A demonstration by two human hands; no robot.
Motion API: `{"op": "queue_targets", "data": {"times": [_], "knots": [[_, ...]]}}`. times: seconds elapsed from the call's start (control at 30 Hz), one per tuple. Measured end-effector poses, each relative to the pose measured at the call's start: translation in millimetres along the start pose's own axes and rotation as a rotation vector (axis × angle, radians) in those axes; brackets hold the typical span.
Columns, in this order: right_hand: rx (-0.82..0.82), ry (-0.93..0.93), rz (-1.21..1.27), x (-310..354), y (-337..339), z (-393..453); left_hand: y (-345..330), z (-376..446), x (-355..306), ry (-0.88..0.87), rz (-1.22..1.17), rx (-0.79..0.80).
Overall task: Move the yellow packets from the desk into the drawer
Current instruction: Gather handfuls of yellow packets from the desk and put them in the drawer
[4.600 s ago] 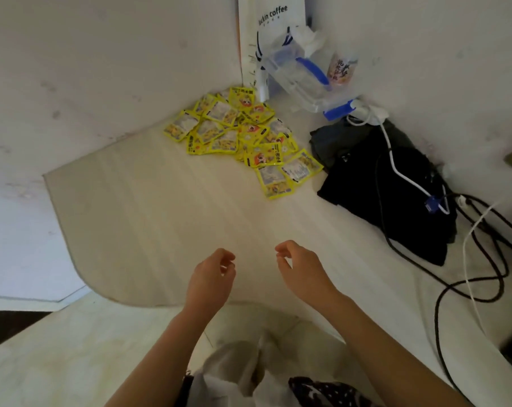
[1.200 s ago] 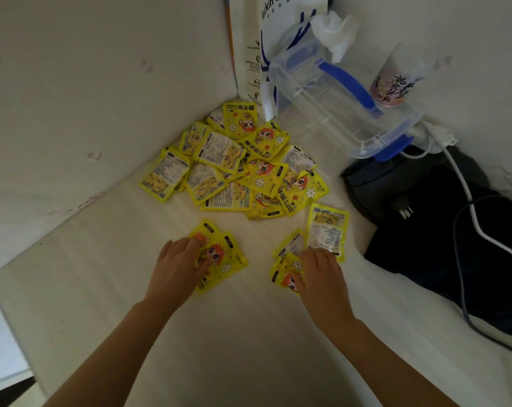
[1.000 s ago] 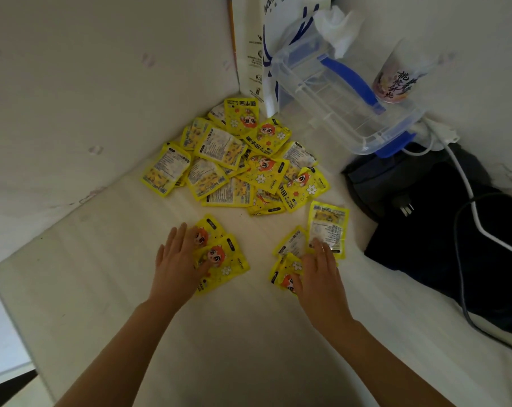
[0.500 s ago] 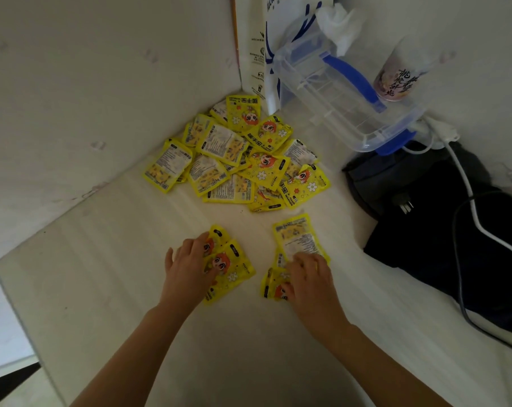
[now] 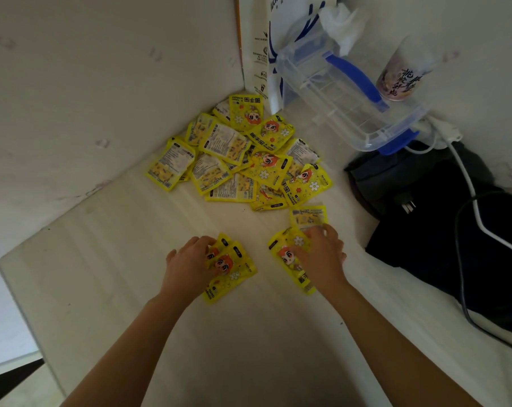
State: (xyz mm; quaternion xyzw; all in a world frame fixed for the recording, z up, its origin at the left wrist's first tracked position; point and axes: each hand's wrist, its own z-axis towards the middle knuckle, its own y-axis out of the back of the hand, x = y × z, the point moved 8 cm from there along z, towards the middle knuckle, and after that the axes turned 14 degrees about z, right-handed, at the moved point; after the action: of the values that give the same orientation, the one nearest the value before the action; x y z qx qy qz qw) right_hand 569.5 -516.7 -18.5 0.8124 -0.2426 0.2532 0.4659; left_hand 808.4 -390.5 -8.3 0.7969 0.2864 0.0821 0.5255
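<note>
Here, near the pile (image 5: 243,160), my left hand (image 5: 187,265) and right hand (image 5: 322,259) press flat on light, slippery packets (image 5: 234,268), best pinched at edges.

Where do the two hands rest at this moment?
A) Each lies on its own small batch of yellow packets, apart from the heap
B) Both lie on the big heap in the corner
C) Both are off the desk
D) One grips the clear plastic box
A: the left hand rests on one small batch of yellow packets, the right hand on another, both short of the corner heap.

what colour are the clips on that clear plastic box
Blue, on the clear plastic box; the head view shows them.
</note>
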Motion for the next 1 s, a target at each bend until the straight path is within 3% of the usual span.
{"op": "queue_targets", "data": {"times": [0.1,0.27,0.7,0.83,1.0], "knots": [[-0.054,-0.068,0.092,-3,12,12,3,-2,-2,-0.005,-0.085,0.013],[-0.116,-0.154,0.027,-1,24,18,2,-4,0,0.011,-0.113,0.019],[-0.044,-0.163,0.207,13,34,42,0,-3,0,0.059,-0.229,0.08],[-0.063,-0.137,0.375,8,52,32,-1,-2,-4,0.072,-0.357,0.109],[0.065,-0.162,0.52,-18,51,-2,-17,-10,-17,0.151,-0.639,0.162]]}}
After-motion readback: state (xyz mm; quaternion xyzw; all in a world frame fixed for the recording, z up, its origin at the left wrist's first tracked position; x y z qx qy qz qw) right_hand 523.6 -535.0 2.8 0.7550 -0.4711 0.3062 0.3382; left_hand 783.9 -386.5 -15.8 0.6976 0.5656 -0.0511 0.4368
